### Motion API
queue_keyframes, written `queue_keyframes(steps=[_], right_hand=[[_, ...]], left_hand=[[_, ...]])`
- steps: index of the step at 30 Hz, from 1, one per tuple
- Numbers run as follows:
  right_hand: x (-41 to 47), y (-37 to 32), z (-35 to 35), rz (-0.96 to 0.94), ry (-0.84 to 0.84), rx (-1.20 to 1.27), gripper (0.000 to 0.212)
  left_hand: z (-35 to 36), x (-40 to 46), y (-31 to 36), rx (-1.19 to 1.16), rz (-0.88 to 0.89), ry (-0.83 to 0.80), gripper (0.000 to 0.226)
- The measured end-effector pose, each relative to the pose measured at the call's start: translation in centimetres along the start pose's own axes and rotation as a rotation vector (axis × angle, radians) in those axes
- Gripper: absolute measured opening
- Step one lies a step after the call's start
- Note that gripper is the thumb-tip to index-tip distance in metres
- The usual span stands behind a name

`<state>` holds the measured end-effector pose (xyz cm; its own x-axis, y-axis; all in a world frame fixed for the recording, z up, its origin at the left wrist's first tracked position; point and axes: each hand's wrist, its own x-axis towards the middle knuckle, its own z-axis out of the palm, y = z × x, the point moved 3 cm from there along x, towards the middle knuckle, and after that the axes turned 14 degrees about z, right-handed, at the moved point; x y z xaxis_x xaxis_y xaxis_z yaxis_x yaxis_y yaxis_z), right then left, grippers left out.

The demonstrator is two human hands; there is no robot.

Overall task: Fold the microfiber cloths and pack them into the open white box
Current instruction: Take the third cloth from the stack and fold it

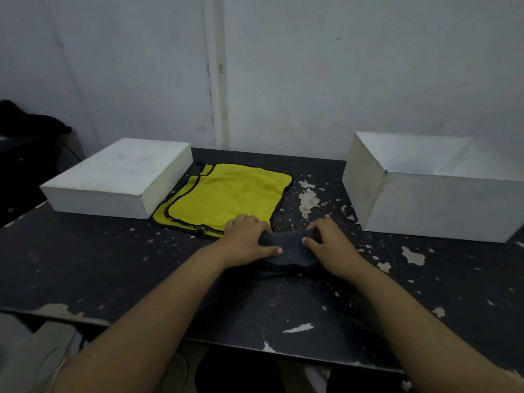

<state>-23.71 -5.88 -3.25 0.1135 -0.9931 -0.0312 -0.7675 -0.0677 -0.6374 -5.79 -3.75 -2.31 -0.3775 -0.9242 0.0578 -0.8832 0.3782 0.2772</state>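
Observation:
A dark grey microfiber cloth (286, 252) lies bunched and partly folded on the black table, near the middle. My left hand (249, 238) grips its left end and my right hand (329, 239) grips its right end, thumbs on top. Behind my left hand lies a flat stack of yellow cloths (226, 194) with black edging. The open white box (436, 205) stands at the right; the part of its inside that I can see looks empty.
A white box lid (119, 180), upside down, sits at the left beside the yellow cloths. The black table (141, 279) has chipped paint and its front edge is near my body. A white wall is right behind the table.

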Motion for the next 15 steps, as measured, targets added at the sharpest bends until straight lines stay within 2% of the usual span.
queue_keyframes(steps=[4,10,15], right_hand=[[-1.3,-0.8,-0.9,-0.014,-0.001,0.203,0.008],[-2.0,-1.3,-2.7,-0.026,0.086,0.502,0.008],[-1.5,-2.2,-6.2,-0.044,0.152,0.599,0.01]], left_hand=[[-0.7,-0.9,-0.8,-0.138,-0.027,0.126,0.033],[-2.6,-2.1,-0.6,-0.702,-0.002,0.439,0.022],[-3.9,-0.8,1.3,-0.984,-0.001,0.622,0.014]])
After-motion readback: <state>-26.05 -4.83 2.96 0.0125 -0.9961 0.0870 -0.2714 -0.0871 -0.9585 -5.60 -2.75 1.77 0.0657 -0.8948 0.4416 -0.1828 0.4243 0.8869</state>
